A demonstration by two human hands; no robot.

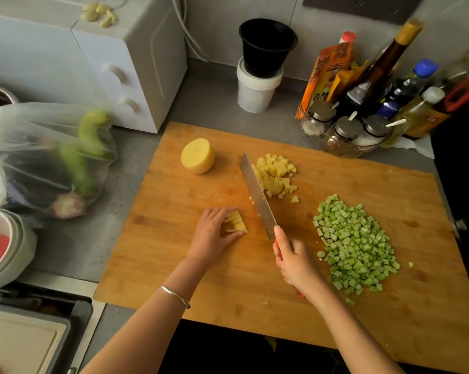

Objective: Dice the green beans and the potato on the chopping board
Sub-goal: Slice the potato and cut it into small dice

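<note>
While the left hand (214, 233) pinches the potato strips (236, 222) on the chopping board (174, 265) and the right hand (295, 263) grips the knife (257, 195), cuts should cross the strips evenly, fingertips tucked back; diced green beans (354, 244) lie to its right, the potato half (198, 155) waits.

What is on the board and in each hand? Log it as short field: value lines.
surface: chopping board
left hand: holds potato strips, fingers curled over them
right hand: grips knife by its handle
blade: alongside diced potato, apart from the strips
uncut: potato half, far side of board
beans: diced green beans, heaped on the right
progress: beans diced, potato partly
</note>
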